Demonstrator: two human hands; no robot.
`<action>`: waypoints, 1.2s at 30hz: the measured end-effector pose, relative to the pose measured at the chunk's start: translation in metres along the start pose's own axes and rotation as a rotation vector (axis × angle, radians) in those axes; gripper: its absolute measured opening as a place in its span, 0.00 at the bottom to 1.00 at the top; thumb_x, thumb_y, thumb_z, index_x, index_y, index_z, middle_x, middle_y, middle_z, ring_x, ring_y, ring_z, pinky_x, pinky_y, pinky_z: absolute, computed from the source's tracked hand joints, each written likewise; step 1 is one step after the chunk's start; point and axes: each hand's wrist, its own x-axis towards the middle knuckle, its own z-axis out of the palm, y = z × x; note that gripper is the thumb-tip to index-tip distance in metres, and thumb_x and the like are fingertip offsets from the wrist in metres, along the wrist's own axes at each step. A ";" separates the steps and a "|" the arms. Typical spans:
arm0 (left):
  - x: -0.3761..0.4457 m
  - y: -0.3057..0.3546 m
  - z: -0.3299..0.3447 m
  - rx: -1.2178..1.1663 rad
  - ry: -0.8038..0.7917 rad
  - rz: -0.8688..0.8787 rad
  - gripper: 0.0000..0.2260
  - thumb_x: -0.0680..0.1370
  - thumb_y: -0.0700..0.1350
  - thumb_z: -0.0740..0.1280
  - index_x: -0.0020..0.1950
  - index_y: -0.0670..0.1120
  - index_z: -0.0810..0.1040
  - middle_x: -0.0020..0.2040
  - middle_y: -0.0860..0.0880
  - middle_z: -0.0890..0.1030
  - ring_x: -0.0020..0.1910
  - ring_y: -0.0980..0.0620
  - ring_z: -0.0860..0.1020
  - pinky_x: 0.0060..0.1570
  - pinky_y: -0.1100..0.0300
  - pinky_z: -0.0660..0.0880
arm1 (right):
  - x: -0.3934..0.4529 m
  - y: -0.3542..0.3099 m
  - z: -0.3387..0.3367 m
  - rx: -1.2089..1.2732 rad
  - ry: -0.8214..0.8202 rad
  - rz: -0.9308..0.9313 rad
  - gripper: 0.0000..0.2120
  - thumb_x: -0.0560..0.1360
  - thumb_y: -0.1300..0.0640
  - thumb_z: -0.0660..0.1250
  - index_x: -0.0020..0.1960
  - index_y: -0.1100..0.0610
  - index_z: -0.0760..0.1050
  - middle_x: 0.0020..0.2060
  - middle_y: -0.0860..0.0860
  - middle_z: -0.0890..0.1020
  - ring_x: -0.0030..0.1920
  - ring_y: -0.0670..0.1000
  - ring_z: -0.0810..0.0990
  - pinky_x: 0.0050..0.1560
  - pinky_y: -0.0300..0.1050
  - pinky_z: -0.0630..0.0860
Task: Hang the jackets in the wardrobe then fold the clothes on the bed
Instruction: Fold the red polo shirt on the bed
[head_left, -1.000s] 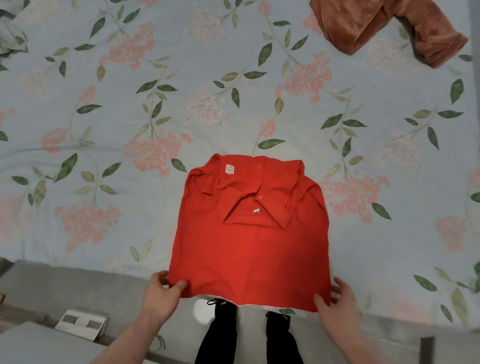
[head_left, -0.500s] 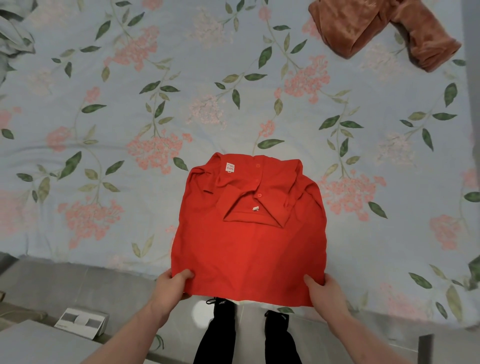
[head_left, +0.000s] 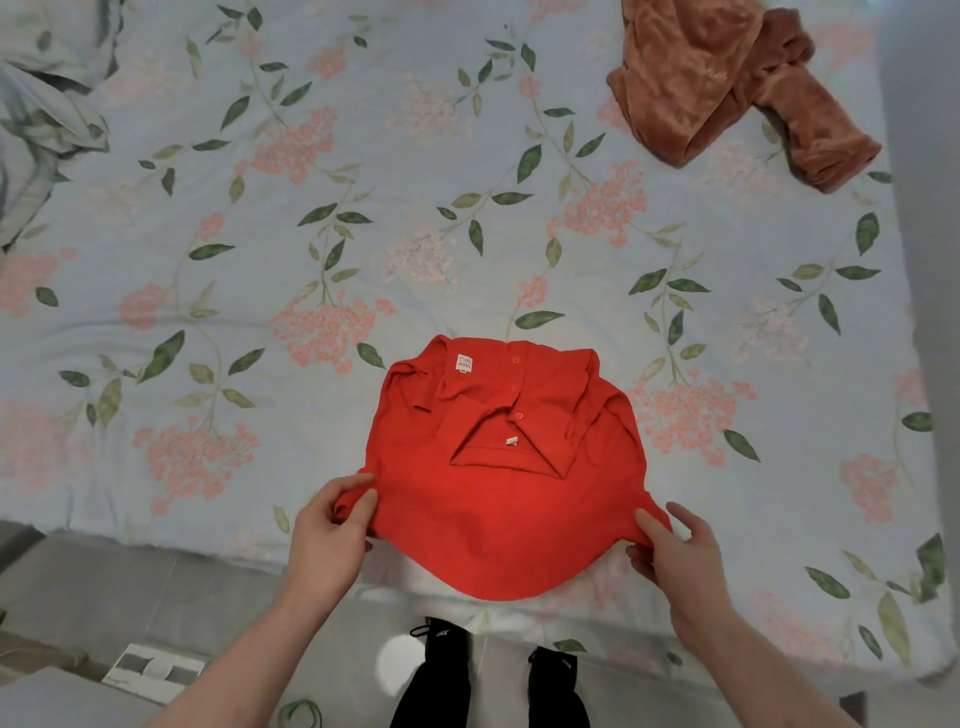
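**Red polo shirt held at both lower corners on the bed**

The red polo shirt (head_left: 498, 499) lies on the floral bed sheet (head_left: 363, 218), close to the sheet's near edge, collar pointing away from the person. It is already narrowed, with both sides tucked in, so the body reads as a rough rectangle. The collar is spread open, showing a white neck label and a short placket with red buttons; a small white tag sits just below the placket. The lower hem sags in a rounded curve over the edge of the sheet.

The left hand (head_left: 332, 535) pinches the shirt's lower left corner, with the thumb on top and the cloth bunched between thumb and fingers. The right hand (head_left: 680, 551) grips the lower right corner, thumb pressed on the fabric and fingers beneath it. The two hands are well apart, one at each side of the shirt.

Far beyond the shirt, to its right, a brown plush garment (head_left: 727, 88) lies crumpled; its upper part is cut off by the frame, so its kind is unclear. To the shirt's far left, rumpled bedding (head_left: 36, 119) is only partly in view. Below the shirt, dark trouser legs (head_left: 441, 675) stand on a pale floor, and a white box (head_left: 156, 670) sits to their left, its markings too small to read.
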 end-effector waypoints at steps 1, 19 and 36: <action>0.004 0.013 0.000 -0.028 -0.012 0.002 0.06 0.81 0.40 0.69 0.54 0.49 0.84 0.45 0.46 0.85 0.38 0.45 0.84 0.34 0.57 0.80 | 0.001 -0.013 0.002 0.023 -0.009 -0.018 0.15 0.80 0.60 0.71 0.64 0.55 0.72 0.44 0.60 0.84 0.34 0.53 0.82 0.42 0.48 0.81; 0.149 0.120 0.043 -0.261 -0.116 -0.218 0.13 0.77 0.48 0.76 0.58 0.43 0.80 0.51 0.47 0.85 0.45 0.51 0.82 0.36 0.57 0.84 | 0.082 -0.135 0.056 -0.001 -0.052 -0.006 0.14 0.78 0.58 0.70 0.62 0.61 0.78 0.45 0.52 0.85 0.40 0.47 0.86 0.23 0.36 0.73; 0.129 0.073 0.094 0.483 -0.113 0.509 0.39 0.75 0.46 0.69 0.84 0.49 0.55 0.83 0.47 0.57 0.81 0.47 0.57 0.79 0.47 0.58 | 0.112 -0.093 0.068 -0.488 -0.003 -0.428 0.36 0.75 0.61 0.69 0.78 0.48 0.57 0.74 0.46 0.70 0.65 0.51 0.77 0.65 0.56 0.76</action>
